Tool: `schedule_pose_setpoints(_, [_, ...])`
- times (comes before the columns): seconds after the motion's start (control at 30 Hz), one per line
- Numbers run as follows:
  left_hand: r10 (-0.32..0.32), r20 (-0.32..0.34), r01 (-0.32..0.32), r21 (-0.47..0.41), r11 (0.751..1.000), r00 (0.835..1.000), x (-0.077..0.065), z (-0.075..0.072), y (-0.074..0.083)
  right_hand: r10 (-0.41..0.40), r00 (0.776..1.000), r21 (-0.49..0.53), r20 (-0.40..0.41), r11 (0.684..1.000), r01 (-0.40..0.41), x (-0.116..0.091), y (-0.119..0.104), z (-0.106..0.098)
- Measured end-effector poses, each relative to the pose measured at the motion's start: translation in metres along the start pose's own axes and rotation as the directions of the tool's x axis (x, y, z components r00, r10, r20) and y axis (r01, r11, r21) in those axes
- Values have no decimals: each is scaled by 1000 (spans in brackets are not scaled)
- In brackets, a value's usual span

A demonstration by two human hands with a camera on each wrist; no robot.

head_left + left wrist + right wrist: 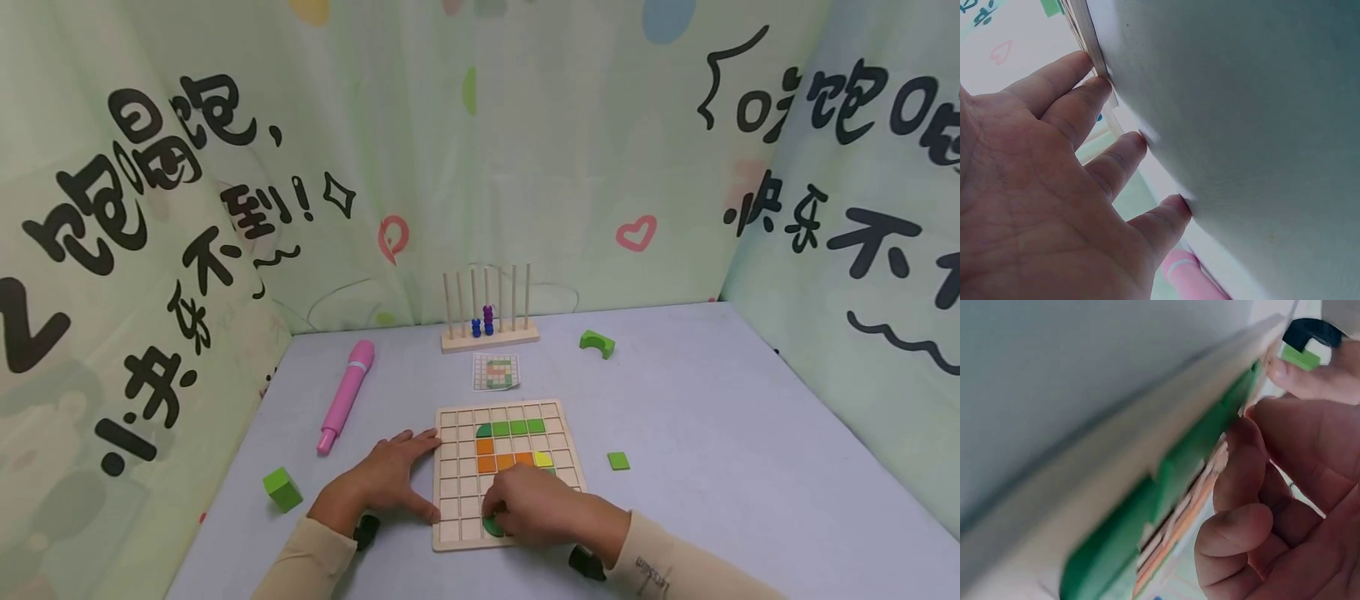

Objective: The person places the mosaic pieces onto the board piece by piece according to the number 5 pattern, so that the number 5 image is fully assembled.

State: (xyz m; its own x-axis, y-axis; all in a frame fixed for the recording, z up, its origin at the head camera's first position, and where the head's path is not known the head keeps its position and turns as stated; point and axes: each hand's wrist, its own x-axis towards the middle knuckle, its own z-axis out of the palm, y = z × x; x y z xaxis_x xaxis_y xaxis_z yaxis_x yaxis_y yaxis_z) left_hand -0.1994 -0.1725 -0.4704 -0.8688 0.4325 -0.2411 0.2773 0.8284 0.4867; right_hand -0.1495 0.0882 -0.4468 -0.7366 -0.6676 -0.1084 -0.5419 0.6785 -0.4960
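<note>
A wooden grid board (459,542) lies in front of me, with green, orange and yellow tiles in its squares. My left hand (390,473) is spread at the board's left side, thumb and fingertips touching its edge. Over the lower part of the board, my right hand (536,504) has curled fingers. Its thumb and index fingertip pinch at a dark green tile (1244,390) in the near row, partly hidden by the fingers. More dark green tiles (1110,540) lie along that row. Farther up, orange tiles (486,455) and a light green row (517,427) show.
A pattern card (496,372) lies behind the board, before a peg stand (491,335) holding small blue and purple figures. On the left are a pink stick-shaped object (347,396) and a green cube (282,489). A green arch (597,342) and green square tile (618,461) lie right.
</note>
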Motion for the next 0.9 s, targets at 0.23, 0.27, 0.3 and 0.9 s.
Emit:
schedule_pose_setpoints(0.23, [-7, -6, 7, 4, 1000, 1000, 1, -2, 1, 11, 996, 27, -88, 1000, -9, -3, 10, -14])
schedule_pose_setpoints(0.27, [-6, -6, 6, 7, 1000, 1000, 1, -2, 1, 13, 995, 31, -96, 999, -10, -4, 12, -16])
schedule_pose_setpoints(0.3, [-5, -7, 5, 9, 1000, 1000, 1, -2, 1, 12, 995, 36, -104, 999, -8, -5, 13, -18])
schedule_pose_setpoints(0.9, [16, -5, -16, 9, 1000, 1000, 1, 1, -2, 264, 943, 131, -204, 962, -241, -47, 99, -47])
